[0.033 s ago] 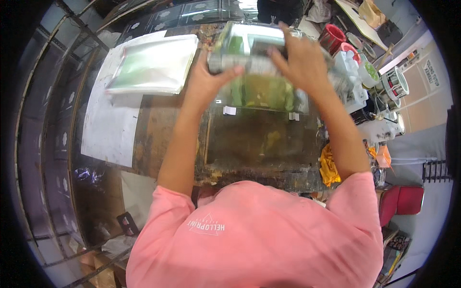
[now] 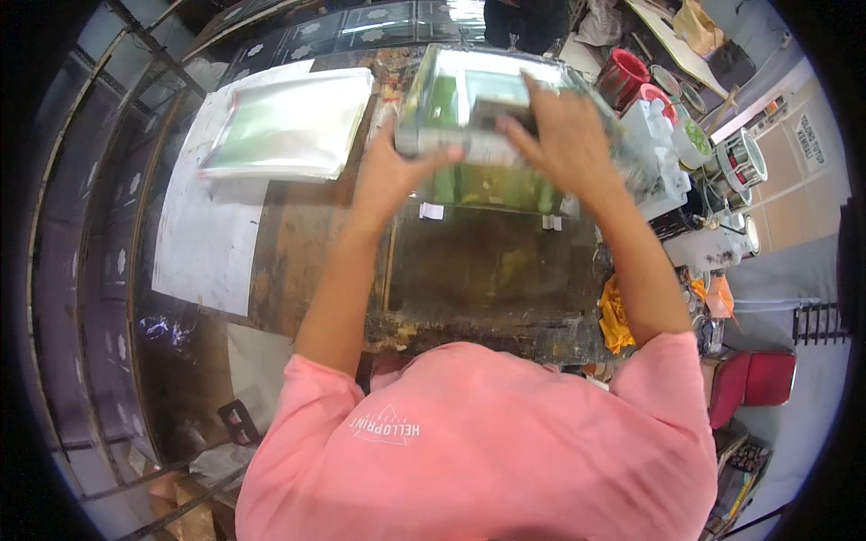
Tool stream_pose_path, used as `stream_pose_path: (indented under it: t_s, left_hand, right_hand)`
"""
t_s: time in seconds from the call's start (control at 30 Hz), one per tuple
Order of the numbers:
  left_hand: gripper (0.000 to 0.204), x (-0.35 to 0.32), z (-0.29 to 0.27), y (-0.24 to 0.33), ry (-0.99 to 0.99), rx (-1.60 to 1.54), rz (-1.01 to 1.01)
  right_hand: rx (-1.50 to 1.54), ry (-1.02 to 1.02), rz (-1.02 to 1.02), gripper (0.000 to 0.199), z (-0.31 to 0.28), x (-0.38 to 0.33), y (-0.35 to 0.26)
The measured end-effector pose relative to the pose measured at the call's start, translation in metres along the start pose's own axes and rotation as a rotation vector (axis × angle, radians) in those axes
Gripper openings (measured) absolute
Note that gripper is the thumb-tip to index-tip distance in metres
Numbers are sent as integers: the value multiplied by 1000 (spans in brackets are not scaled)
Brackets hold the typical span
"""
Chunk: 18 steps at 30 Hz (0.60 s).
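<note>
A screen-printing frame (image 2: 429, 142) with a pale mesh is raised at its near edge above the far part of the table. My left hand (image 2: 393, 177) grips its near left corner, with the thumb along the near bar. Over the mesh, my right hand (image 2: 570, 135) is closed on a dark block that looks like a squeegee (image 2: 492, 115); motion blurs both. Beneath the frame's near side shows a green-tinted clear sheet (image 2: 483, 187). Two small white tabs, a left one (image 2: 431, 211) and a right one (image 2: 552, 222), sit along the sheet's near edge.
Left of the frame, a stack of shiny clear sheets (image 2: 293, 126) lies on white paper (image 2: 203, 239). Paint tins (image 2: 741, 155) and white plastic containers (image 2: 657, 135) crowd the right side. A yellow cloth (image 2: 615, 316) lies by my right forearm. A metal rack (image 2: 86, 270) stands at far left.
The frame's near edge and my left hand have come slightly lower and nearer to me. My right hand has moved a little the same way, still on the squeegee.
</note>
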<state>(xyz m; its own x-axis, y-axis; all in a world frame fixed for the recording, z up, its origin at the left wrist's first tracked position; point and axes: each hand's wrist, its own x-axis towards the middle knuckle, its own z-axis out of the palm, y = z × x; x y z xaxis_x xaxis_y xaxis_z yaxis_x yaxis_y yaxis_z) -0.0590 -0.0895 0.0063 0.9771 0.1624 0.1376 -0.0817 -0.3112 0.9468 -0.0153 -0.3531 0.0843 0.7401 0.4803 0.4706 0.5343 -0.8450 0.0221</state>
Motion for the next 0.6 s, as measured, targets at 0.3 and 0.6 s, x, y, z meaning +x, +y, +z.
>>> stream_pose_path:
  t_s: [0.3,0.6]
  left_hand:
    - [105,-60,28,-87,89,792,134]
    - [106,-55,26,-97,11,685,106]
  right_hand:
    - [337,-485,61,37,75,-79,-2]
    - [175,-244,4,33,137,-64,12]
